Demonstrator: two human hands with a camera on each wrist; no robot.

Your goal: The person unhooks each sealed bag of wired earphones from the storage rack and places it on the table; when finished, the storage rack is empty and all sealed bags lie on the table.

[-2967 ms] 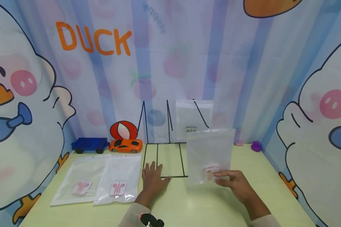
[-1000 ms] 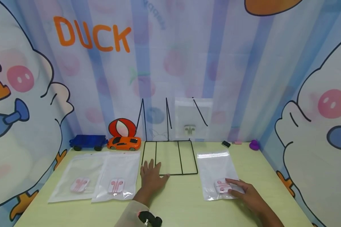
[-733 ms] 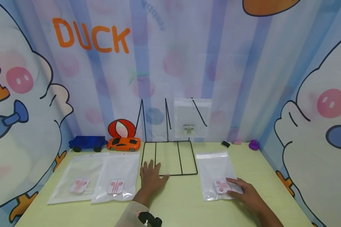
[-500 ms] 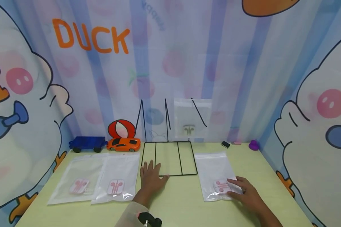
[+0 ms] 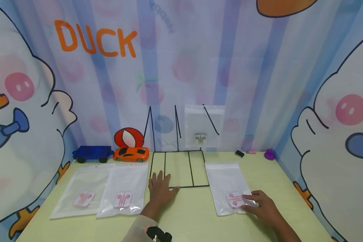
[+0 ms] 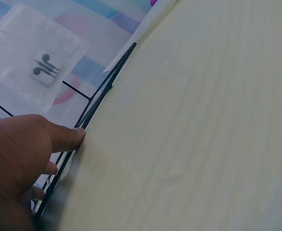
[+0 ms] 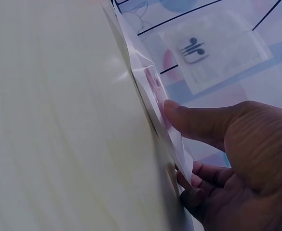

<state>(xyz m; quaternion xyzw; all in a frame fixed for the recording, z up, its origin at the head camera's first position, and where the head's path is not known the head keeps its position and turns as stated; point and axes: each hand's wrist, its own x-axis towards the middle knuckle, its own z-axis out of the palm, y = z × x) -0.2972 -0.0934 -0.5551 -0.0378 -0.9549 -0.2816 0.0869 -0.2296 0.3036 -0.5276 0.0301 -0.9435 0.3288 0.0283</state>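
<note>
In the head view, a white zip bag with a pink earphone case (image 5: 235, 199) lies on the table at the right. My right hand (image 5: 264, 208) pinches the bag's lower right edge, thumb over the case; the right wrist view shows the thumb (image 7: 194, 120) on the bag's front and fingers behind its edge. My left hand (image 5: 161, 192) rests with spread fingers on the base of a black wire rack (image 5: 181, 187); its thumb touches the front wire in the left wrist view. Another bag (image 5: 204, 124) with dark earphones hangs upright on the rack's right hook.
Two overlapping bags with pink earphones, one at the far left (image 5: 84, 199) and one beside it (image 5: 122, 199), lie left of the rack. Behind them stand a blue trailer (image 5: 92, 153) and an orange car (image 5: 131, 154). A black block (image 5: 239, 154) and purple duck (image 5: 269, 154) sit back right.
My right hand has lowered its bag from in front of the rack to the table, then shifted it slightly left. My left hand has stayed on the rack's base.
</note>
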